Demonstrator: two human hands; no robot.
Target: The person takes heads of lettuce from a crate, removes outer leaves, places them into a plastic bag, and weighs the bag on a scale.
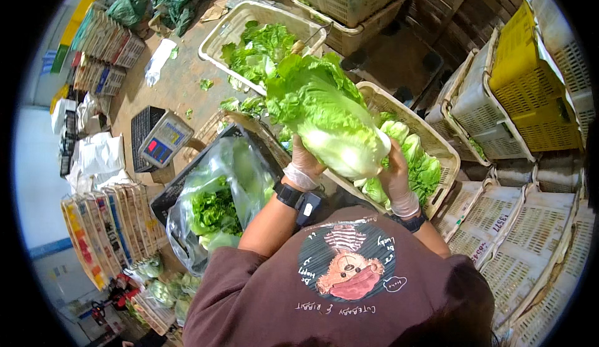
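Observation:
A large head of leafy green lettuce (323, 108) is held between both of my hands, with its pale base turned towards me. My left hand (304, 164), in a thin clear glove, supports its lower left side. On the other side, my right hand (398, 183), gloved too, grips near the stem end. Beneath the lettuce stands a cream plastic crate (440, 141) with several smaller lettuce heads (412, 148) inside. Left of my left forearm, a clear plastic bag (180, 225) lines a black crate (159, 204) and holds leafy greens (217, 206).
Ahead is a cream crate (220, 31) of loose leaves. A digital scale (166, 139) stands at left, near stacked folded crates (112, 225). More crates (348, 1) stand at the back. Stacked white crates (510, 225) and a yellow crate (524, 80) line the right. Leaf scraps (206, 84) litter the floor.

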